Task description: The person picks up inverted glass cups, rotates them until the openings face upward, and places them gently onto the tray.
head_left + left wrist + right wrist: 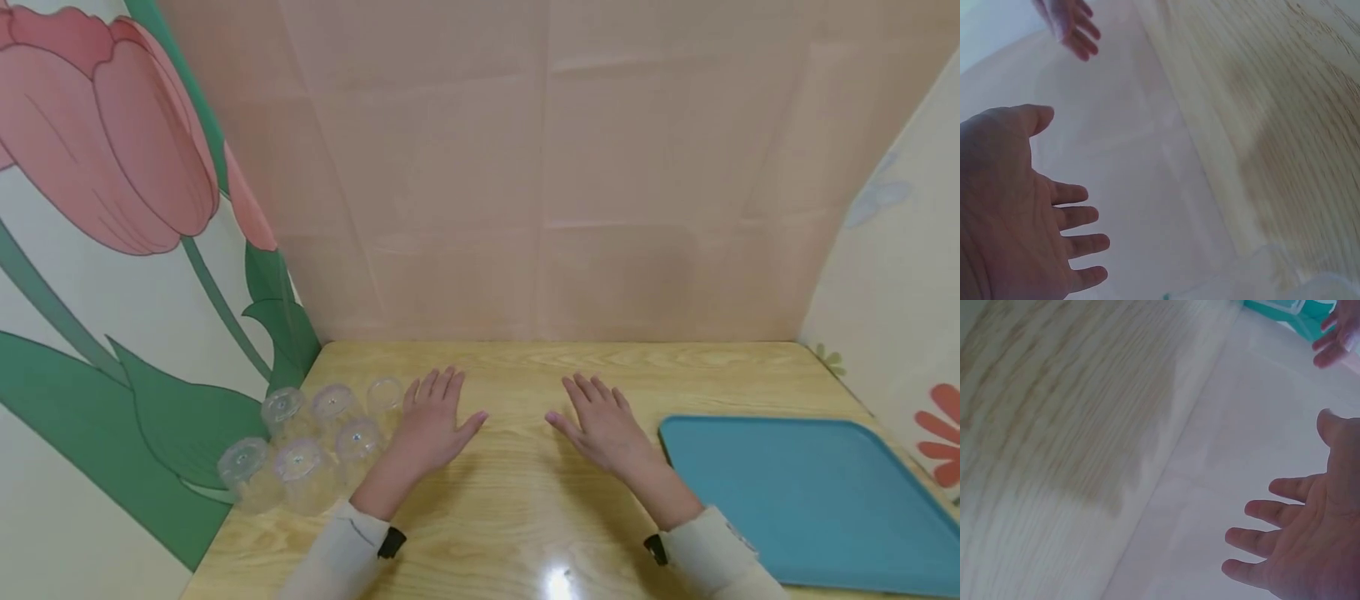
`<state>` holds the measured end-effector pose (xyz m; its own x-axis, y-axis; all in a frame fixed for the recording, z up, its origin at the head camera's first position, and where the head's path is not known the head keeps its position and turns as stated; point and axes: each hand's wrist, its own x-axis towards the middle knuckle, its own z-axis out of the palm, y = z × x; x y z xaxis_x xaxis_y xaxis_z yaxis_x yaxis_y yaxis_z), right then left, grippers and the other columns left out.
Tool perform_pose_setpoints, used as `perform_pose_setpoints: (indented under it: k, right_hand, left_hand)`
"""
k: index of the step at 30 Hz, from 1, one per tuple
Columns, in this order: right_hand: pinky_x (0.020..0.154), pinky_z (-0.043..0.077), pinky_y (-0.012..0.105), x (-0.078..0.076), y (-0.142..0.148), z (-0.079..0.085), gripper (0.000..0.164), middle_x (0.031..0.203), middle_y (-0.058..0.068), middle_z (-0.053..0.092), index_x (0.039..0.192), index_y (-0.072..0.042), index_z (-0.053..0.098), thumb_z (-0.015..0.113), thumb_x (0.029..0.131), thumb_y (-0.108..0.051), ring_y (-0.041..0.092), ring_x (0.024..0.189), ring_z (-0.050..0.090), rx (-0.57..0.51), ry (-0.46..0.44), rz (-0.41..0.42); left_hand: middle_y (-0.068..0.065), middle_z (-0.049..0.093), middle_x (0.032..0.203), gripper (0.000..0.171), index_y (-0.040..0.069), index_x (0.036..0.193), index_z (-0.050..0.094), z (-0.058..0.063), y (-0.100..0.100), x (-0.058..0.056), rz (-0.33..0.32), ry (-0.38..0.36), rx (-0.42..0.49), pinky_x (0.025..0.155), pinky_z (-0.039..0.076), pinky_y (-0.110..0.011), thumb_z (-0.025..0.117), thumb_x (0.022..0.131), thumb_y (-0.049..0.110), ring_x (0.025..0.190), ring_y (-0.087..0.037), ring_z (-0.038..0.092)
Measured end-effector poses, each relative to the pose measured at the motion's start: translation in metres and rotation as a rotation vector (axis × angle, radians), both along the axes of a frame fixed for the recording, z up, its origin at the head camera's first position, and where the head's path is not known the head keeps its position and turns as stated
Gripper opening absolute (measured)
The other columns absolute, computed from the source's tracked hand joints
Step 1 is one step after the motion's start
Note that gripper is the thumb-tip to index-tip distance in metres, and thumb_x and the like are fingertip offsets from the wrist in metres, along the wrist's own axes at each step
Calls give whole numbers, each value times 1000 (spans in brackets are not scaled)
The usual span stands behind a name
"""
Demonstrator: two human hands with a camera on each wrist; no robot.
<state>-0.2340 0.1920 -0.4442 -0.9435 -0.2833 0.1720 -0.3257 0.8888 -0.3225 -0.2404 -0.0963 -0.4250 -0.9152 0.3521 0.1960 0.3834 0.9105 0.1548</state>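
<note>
Several clear plastic cups (307, 479) stand upside down in a cluster at the left of the table. My left hand (431, 425), palm down and fingers straight, hovers just right of them and partly covers the nearest ones. In the left wrist view its palm (1010, 219) holds nothing, and blurred cup edges (1260, 275) show at the bottom. My right hand (607, 429) is held over the middle right of the table, fingers straight, thumb pointing inward. A blue tray (802, 500) lies to its right. The right wrist view shows that palm (1316, 544) bare too.
The wood-grain table (510, 500) meets a pinkish covered wall (540, 208) at the back. A wall with painted tulips (112, 150) borders the left side, close to the cups. Another decorated wall (885, 292) borders the right, beside the tray.
</note>
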Motion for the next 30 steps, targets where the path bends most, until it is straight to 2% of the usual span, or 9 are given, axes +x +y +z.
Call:
perform_pose_setpoints:
  k: [7,13,24,30]
  right_hand:
    - [116,19,69,8,-8,4,81,158,23,37,157,-3,32,42,103,-62,48,147,28,-28,24,18]
    - [115,22,69,13,-17,8,79,156,22,41,156,-3,35,43,103,-61,47,145,32,-46,30,46]
    - [116,23,67,23,-38,9,76,155,21,43,156,-5,36,47,102,-59,46,144,35,-104,-2,110]
    - [117,23,66,26,-49,8,75,157,20,40,157,-7,34,47,103,-58,45,145,33,-142,-48,148]
  left_hand:
    - [-16,37,159,80,4,154,38,12,-22,14,18,26,-9,120,26,-56,42,102,63,147,-36,34]
    - [-19,45,153,77,1,150,44,17,-39,24,10,70,21,117,31,-54,54,99,58,141,-37,42]
    - [-19,51,147,82,1,147,47,23,-78,37,58,73,19,112,37,-58,67,92,57,136,-39,48]
    - [-21,54,145,84,-2,146,47,30,-94,44,55,19,-14,110,39,-58,71,89,56,133,-41,50]
